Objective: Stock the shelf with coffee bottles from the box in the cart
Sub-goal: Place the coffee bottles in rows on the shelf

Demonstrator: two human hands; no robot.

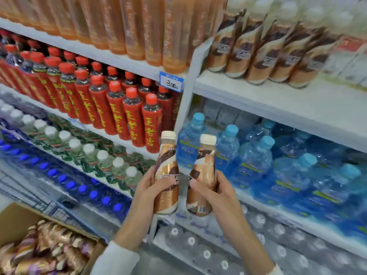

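So the brown cardboard box (15,221) of stock sits lower left. The left hand (147,187) grips one copper-brown, cream-capped plastic coffee bottle (166,171), and the right hand (216,193) grips a second coffee bottle (204,171). Looks like the carrying step. Next I'd lift both to the white shelf (278,100) upper right, beside the matching row (258,56).

The person wears a white top with long sleeves. The left sleeve (117,259) ends partway up the arm (just a corner of the right sleeve (277,271) shows).
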